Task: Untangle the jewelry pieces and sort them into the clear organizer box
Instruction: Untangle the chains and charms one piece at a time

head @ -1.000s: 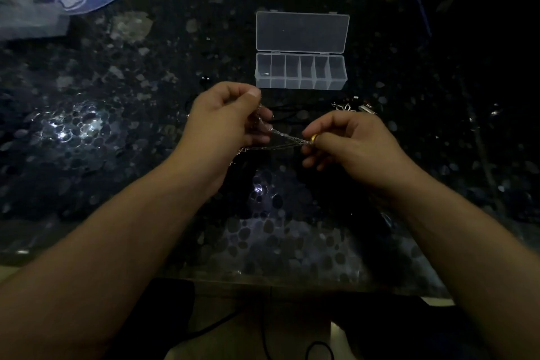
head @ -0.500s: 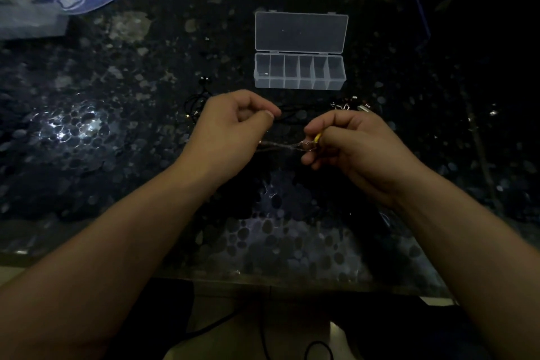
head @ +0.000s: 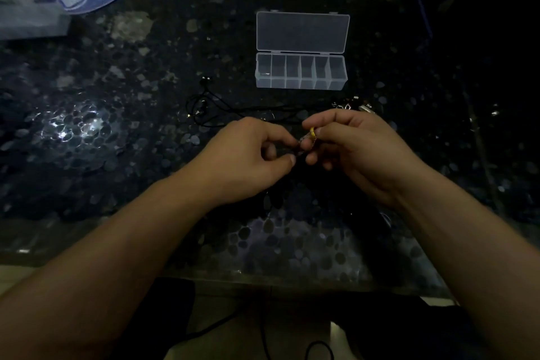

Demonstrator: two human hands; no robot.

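over the dark pebbled desk (head: pixel 87 131), the left hand (head: pixel 248 161) and right hand (head: pixel 353 149) meet, each grip pinching a small tangle of silver chain (head: pixel 305 142) with a yellow ring (head: pixel 312 132), in front of the clear organizer box (head: pixel 301 73) lying open, black cord (head: pixel 222 109) between them.

Both forearms are bare all the way to the frame edge, no sleeves showing. No watch or bracelet on either wrist as far as I can see. The left hand (head: pixel 248 161) and right hand (head: pixel 359 152) have short, plain nails, no gloves.
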